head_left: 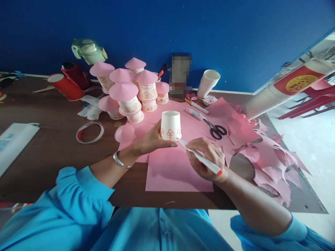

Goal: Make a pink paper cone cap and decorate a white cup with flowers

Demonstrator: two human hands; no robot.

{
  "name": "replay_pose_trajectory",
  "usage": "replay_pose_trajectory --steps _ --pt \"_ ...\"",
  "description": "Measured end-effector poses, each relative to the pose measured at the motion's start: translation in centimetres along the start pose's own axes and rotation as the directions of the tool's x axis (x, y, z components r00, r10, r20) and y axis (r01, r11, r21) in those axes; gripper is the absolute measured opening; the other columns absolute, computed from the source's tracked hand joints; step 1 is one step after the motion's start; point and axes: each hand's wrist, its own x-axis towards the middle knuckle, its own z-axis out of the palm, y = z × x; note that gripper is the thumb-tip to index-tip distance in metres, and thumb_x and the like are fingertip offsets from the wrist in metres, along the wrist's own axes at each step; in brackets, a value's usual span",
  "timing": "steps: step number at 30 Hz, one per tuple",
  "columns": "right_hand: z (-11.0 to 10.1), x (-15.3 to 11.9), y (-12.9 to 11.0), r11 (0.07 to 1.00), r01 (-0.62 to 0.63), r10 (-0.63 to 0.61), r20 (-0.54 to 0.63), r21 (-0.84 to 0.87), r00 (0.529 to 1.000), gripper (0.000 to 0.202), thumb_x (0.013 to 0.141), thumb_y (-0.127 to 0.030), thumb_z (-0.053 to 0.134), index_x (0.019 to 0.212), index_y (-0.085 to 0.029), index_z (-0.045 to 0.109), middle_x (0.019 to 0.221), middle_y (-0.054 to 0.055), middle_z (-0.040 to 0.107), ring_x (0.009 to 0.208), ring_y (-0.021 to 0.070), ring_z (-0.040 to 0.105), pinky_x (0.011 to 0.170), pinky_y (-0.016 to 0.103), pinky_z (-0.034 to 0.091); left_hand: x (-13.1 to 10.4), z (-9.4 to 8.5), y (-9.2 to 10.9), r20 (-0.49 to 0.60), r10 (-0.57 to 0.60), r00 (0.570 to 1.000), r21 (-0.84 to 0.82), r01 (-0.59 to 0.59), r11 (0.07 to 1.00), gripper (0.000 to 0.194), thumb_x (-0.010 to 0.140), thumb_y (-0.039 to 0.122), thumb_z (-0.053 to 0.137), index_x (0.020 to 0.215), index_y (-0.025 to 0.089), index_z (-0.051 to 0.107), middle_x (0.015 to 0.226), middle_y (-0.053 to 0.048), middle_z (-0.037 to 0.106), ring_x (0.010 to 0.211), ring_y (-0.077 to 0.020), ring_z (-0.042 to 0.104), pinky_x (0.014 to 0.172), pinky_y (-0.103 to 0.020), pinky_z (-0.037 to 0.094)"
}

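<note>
Left hand has its grip clamped on an upturned paper cup; right hand grips a marker, tip touching the cup; both over pink paper on the bench.

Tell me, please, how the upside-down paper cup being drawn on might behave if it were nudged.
The paper cup looks light and thin, so it would probably slide or tip easily. The left hand steadies it, perhaps for that reason. Hard squeezing would likely dent it.

Behind the cup I hold, stacked roofed cups block my reach toward the wall. Scissors and a marker obstruct the right rear. Paper scraps crowd the right edge. The pink sheet before me offers open passage.
</note>
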Motion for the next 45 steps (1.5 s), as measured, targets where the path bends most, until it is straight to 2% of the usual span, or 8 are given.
replay_pose_trajectory --steps 4,12,18,45 --pt "0.04 -0.01 0.05 1.0 0.009 -0.009 -0.007 0.011 1.0 0.014 0.095 -0.012 0.058 0.108 -0.019 0.059 0.08 0.005 0.072 0.069 0.0158 0.072 0.062 0.025 0.06 -0.1 0.0 0.12 -0.006 -0.014 1.0 -0.025 0.014 1.0 0.07 0.069 0.045 0.092 0.122 0.022 0.052 0.111 -0.008 0.065 0.102 -0.0244 0.06 0.082 -0.037 0.051" --pt "-0.09 -0.07 0.09 1.0 0.012 -0.012 0.006 0.002 1.0 0.017 0.094 -0.011 0.058 0.109 -0.019 0.059 0.08 0.004 0.072 0.07 0.0154 0.072 0.062 0.025 0.06 0.02 -0.09 0.09 0.024 -0.012 1.0 -0.048 0.013 0.999 0.067 0.07 0.043 0.09 0.12 0.02 0.052 0.106 -0.006 0.064 0.091 -0.0198 0.06 0.075 -0.032 0.052" --pt "0.01 -0.28 0.13 0.999 0.024 -0.023 -0.014 0.023 1.0 0.018 0.093 -0.01 0.059 0.109 -0.019 0.06 0.081 0.005 0.072 0.071 0.0158 0.072 0.063 0.026 0.061 0.1 -0.19 0.08 0.06 -0.011 0.998 -0.064 0.015 0.998 0.064 0.071 0.044 0.09 0.117 0.019 0.053 0.106 -0.007 0.066 0.093 -0.021 0.061 0.076 -0.033 0.052" --pt "0.06 -0.17 0.16 0.999 0.033 -0.033 -0.009 0.013 0.999 0.018 0.093 -0.01 0.06 0.109 -0.018 0.06 0.08 0.004 0.071 0.07 0.0154 0.072 0.062 0.025 0.059 0.1 -0.37 -0.28 0.06 -0.006 0.998 -0.058 0.01 0.998 0.065 0.071 0.041 0.091 0.12 0.02 0.054 0.109 -0.007 0.067 0.096 -0.021 0.062 0.079 -0.034 0.052"
